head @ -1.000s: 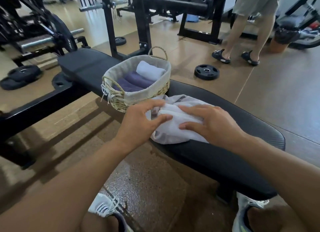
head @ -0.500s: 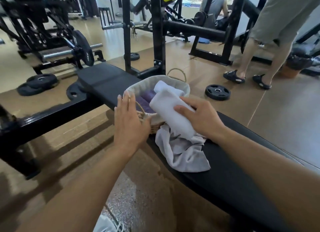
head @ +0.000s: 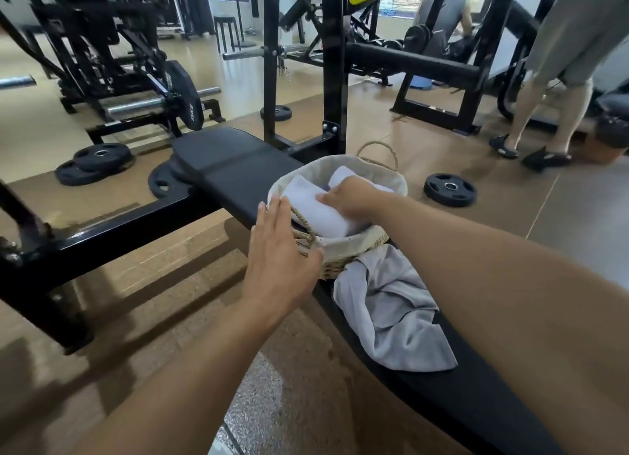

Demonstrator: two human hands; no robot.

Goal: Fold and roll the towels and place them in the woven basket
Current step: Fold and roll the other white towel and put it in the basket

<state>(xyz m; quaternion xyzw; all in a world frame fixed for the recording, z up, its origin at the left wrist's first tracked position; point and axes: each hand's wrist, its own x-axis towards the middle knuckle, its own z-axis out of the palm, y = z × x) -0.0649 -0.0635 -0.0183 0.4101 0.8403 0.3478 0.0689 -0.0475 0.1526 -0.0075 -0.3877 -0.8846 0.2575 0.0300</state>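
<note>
r hand [head: 350,196] presses rolled towel [head: 316,209] into basket [head: 343,250]

One woven basket [head: 343,250]; two white rolled towels [head: 315,204] inside, perhaps purple beneath; one loose grey towel [head: 391,308]; one bench [head: 235,168].

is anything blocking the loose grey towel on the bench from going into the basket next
Partly: the right hand and the rolled white towel it presses fill the woven basket. The grey towel lies unfolded beside it.
</note>
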